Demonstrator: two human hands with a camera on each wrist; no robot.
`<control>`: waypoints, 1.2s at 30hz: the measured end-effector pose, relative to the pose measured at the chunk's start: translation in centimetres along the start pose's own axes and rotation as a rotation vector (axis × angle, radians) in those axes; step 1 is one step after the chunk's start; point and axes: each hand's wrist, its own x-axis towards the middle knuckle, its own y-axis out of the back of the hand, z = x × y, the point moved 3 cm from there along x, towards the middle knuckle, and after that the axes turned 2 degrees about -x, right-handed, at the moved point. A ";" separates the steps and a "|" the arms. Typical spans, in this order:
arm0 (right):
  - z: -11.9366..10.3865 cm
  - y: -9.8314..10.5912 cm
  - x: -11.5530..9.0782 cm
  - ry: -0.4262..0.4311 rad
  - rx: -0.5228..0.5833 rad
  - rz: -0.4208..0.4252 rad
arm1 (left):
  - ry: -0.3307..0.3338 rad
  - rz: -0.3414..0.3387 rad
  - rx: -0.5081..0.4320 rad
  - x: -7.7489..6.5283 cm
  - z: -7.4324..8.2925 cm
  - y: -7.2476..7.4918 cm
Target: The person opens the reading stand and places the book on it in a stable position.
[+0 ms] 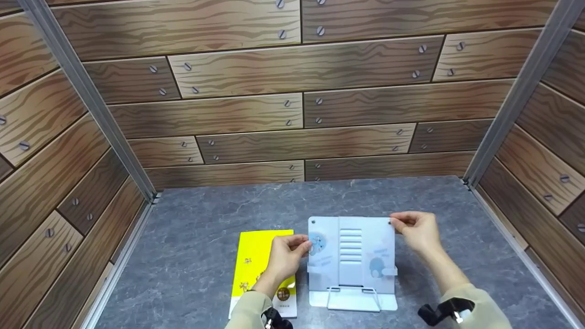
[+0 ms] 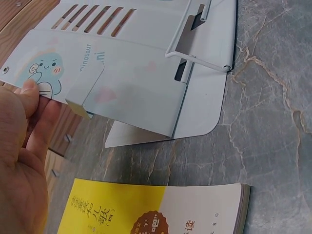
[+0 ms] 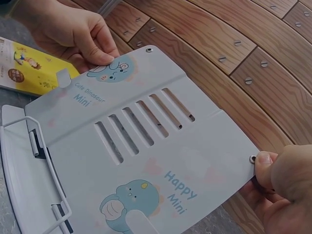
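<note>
A pale blue book stand (image 1: 351,256) with cartoon dinosaurs and a slotted middle stands tilted up on its base. My left hand (image 1: 284,257) pinches its left edge between thumb and fingers, beside the round dinosaur print. At the upper right corner, my right hand (image 1: 418,230) grips the panel, the thumb right by a small round hole in the right wrist view. A white wire page holder (image 2: 195,58) sits at the foot of the panel. Left of the stand lies a yellow and white book (image 1: 260,246), partly hidden under my left forearm.
The grey marbled tabletop (image 1: 205,219) carries both things. Wood-patterned walls (image 1: 301,109) close it in at the back and sides, with metal posts (image 1: 498,100) at the corners. A black strap (image 1: 445,310) is on the right sleeve.
</note>
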 end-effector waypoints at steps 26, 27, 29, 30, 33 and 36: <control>-2.0 1.6 -1.4 0.115 0.059 0.050 | 0.070 -0.041 -0.096 -0.5 0.5 1.9; -2.1 1.7 -1.4 0.119 0.063 0.057 | 0.072 -0.043 -0.091 -0.6 0.6 2.1; -2.3 1.8 -1.5 0.127 0.073 0.066 | 0.063 -0.045 -0.085 -0.7 0.6 2.6; -2.5 1.8 -1.6 0.131 0.079 0.070 | 0.056 -0.045 -0.081 -0.8 0.7 2.8; -2.9 1.8 -1.8 0.149 0.096 0.075 | 0.043 -0.042 -0.059 -0.9 0.7 3.6; -3.5 1.6 -2.1 0.160 0.125 0.069 | 0.048 -0.033 -0.040 -1.1 0.7 4.3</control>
